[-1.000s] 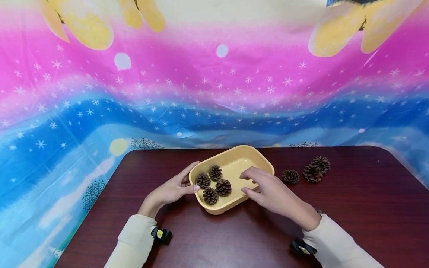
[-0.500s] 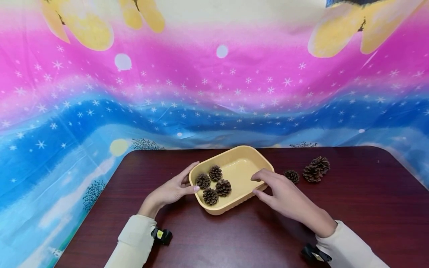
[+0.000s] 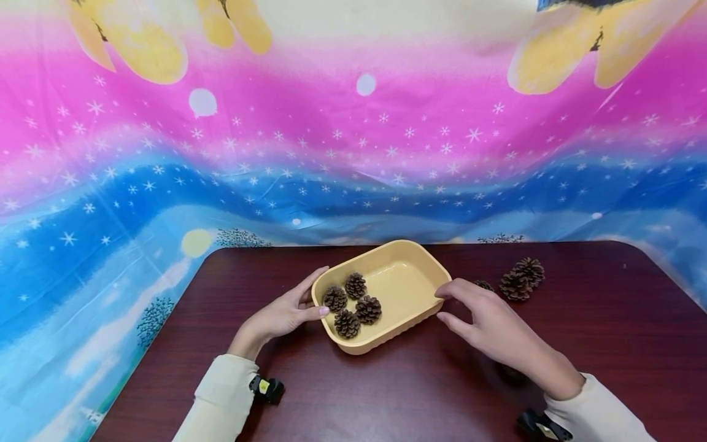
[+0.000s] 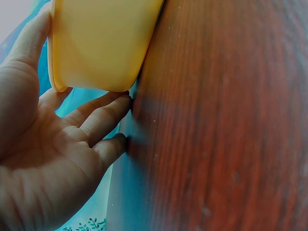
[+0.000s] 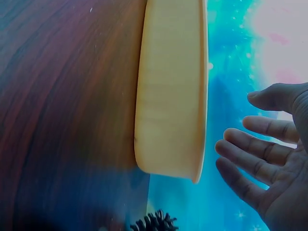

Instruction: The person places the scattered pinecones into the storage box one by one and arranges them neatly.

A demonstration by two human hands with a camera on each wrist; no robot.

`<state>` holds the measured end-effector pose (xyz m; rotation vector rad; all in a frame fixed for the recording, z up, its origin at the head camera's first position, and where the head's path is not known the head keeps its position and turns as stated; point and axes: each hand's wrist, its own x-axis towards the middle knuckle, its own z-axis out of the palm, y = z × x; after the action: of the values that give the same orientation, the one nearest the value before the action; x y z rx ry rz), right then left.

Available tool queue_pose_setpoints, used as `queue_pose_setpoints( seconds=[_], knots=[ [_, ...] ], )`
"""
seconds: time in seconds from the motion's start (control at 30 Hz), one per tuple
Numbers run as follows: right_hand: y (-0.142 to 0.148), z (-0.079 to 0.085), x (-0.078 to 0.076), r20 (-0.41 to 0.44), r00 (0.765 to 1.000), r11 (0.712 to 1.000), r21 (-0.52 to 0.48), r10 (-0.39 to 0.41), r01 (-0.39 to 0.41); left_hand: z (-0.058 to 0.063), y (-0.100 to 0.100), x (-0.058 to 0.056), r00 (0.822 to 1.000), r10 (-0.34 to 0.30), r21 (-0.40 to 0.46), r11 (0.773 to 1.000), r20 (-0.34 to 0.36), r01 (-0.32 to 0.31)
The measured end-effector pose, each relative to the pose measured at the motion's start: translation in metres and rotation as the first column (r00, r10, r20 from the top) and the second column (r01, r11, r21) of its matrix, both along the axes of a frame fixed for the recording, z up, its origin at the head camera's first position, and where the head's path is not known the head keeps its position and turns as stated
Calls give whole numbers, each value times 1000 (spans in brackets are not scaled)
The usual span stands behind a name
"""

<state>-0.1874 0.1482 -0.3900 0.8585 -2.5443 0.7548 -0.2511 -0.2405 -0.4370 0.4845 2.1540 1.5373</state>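
Observation:
A yellow plastic bin (image 3: pixel 411 261) stands at a slant on the dark table, several pine cones (image 3: pixel 347 323) clustered at its left end. My left hand (image 3: pixel 284 314) holds that end, thumb over the rim and the other fingers along the outer wall; the left wrist view shows the fingertips (image 4: pixel 122 101) low by the table. Over the bin's right end is my right hand (image 3: pixel 488 319), nothing between its thumb and fingers. In the right wrist view its loosely bent fingers (image 5: pixel 250 159) are spread apart from the bin wall (image 5: pixel 171 96).
Two pine cones (image 3: pixel 521 279) sit together on the table (image 3: pixel 624 344), right of the bin. Another pine cone (image 3: pixel 484 285) is partly hidden behind my right hand, and a dark one (image 3: pixel 510 373) shows under the right wrist. A printed cloth (image 3: pixel 353 135) hangs behind the table.
My right hand has moved right, from above the bin's inside to its right end, now covering much of the nearest loose pine cone. The left hand and bin stay put.

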Motion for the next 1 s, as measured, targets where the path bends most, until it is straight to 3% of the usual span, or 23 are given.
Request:
queue_pose_setpoints(
  seconds=[0.53, 1.0],
  knots=[
    [39, 0, 7, -17, 996, 995, 43, -92, 93, 1, -1, 0, 1000, -8, -2, 1000, -13, 8],
    [66, -17, 14, -13, 987, 985, 53, -163, 164, 0, -2, 1, 1000, -3, -12, 1000, -21, 3]
  ],
)
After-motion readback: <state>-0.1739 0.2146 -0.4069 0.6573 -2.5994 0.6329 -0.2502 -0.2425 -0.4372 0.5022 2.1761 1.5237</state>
